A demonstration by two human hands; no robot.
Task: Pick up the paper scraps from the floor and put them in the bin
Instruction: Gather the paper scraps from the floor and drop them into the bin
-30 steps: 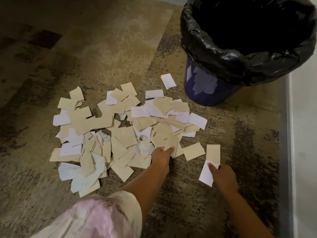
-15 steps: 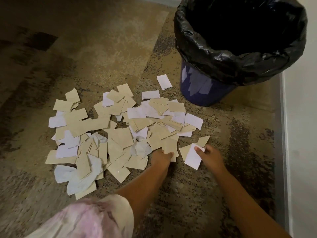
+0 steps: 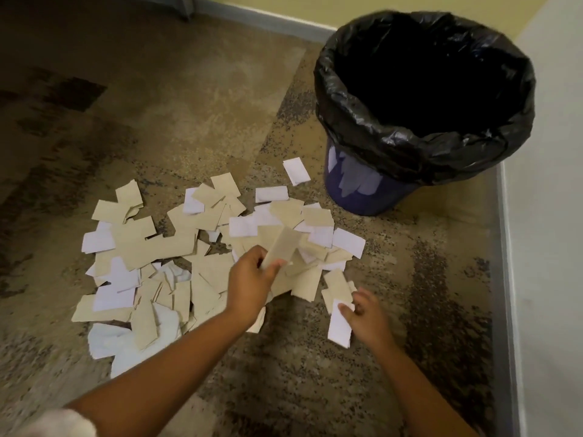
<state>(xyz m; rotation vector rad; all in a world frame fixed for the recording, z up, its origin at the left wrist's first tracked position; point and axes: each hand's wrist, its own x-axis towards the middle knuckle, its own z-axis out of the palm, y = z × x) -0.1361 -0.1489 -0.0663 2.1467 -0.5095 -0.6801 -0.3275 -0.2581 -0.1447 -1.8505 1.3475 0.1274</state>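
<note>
Nearest the camera, two bare forearms reach forward over a mottled brown carpet [image 3: 195,89]. The right hand [image 3: 367,313] pinches a white scrap [image 3: 339,326] between thumb and fingers [image 3: 345,310], low beside the pile's right edge. The left hand [image 3: 252,279] is raised above the heap, its fingers curled round a tan scrap [image 3: 282,246] that stands tilted and blurred. No writing can be read on any piece. Beyond the hands, the paper scraps [image 3: 164,244] lie spread in an overlapping pile of tan and white pieces, with one white piece [image 3: 296,171] apart near the bin. Bare carpet lies open to the left and behind the pile. Farther right stands the blue bin [image 3: 356,190], lined with a black bag [image 3: 410,152], its mouth open. A grey skirting [image 3: 504,247] and pale wall [image 3: 552,216] close the right side.
</note>
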